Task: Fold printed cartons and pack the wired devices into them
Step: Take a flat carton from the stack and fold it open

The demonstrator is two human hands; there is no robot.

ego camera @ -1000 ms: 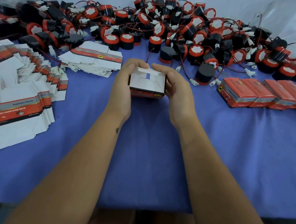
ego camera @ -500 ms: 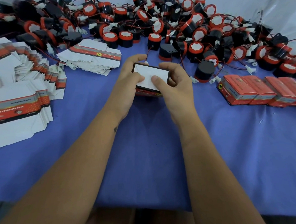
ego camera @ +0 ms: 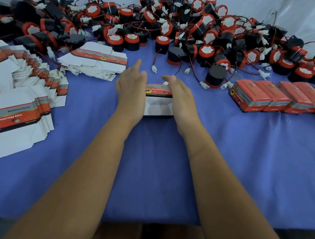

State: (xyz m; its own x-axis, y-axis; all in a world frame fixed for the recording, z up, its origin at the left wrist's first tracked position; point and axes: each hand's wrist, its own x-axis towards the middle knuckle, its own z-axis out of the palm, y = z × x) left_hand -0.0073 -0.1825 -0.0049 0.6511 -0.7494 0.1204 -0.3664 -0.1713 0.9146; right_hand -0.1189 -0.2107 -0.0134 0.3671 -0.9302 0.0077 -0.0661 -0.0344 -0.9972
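A folded carton [ego camera: 158, 105] sits on the blue tablecloth [ego camera: 151, 155] at the centre, its red printed band on top and a white end flap towards me. My left hand [ego camera: 131, 89] lies flat against its left side, fingers straight and pointing away. On the opposite side, my right hand [ego camera: 179, 97] presses with fingers extended. A big pile of black-and-red wired devices [ego camera: 176, 29] with white plugs fills the back of the table.
Fanned stacks of flat printed cartons lie at the left [ego camera: 16, 112] and the back left [ego camera: 97, 63]. A row of closed red cartons [ego camera: 274, 99] stands at the right. One black device [ego camera: 215, 76] and loose plugs lie just beyond my hands.
The carton has turned from white face up to red band up and now rests on the cloth. Both hands let go their curled grip and flattened against its sides.
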